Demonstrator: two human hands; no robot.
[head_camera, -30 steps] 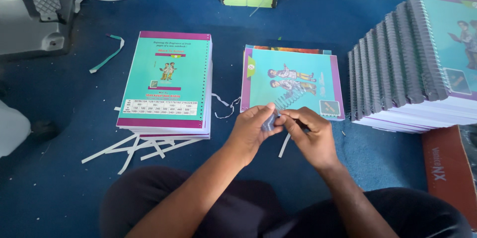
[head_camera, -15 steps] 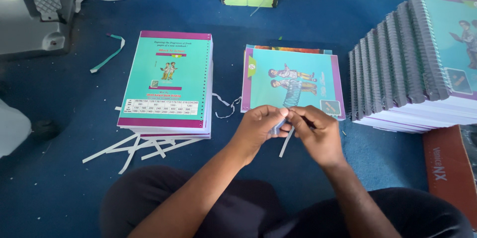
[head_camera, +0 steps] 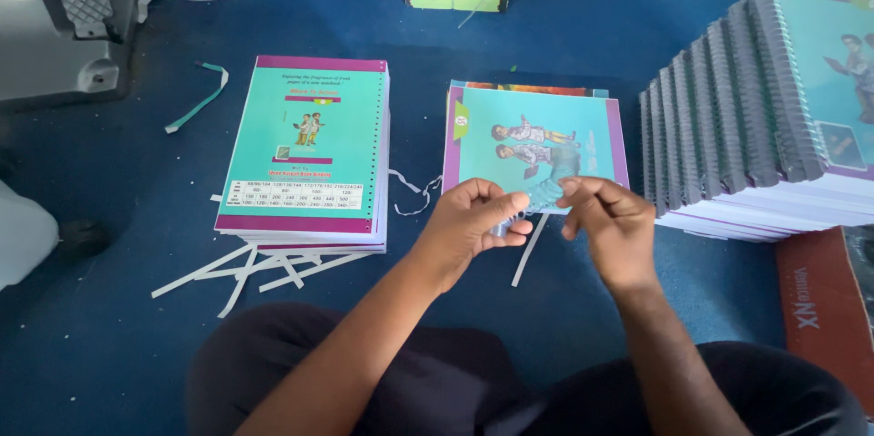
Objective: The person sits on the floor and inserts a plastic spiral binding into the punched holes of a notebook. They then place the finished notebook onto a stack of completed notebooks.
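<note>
Currently, the left hand (head_camera: 473,222) and the right hand (head_camera: 610,222) meet above the blue floor (head_camera: 109,354), just in front of the person's lap. Fingers of both hands are curled closed around a small light-blue spiral coil (head_camera: 544,192), pinched at its two ends and stretched between them. It sits over the near edge of the teal notebook stack (head_camera: 533,140). A second teal stack (head_camera: 305,149) lies to the left, white paper strips (head_camera: 264,268) beside it. Spiral-bound notebooks (head_camera: 746,117) are ranked toward the floor's right edge.
</note>
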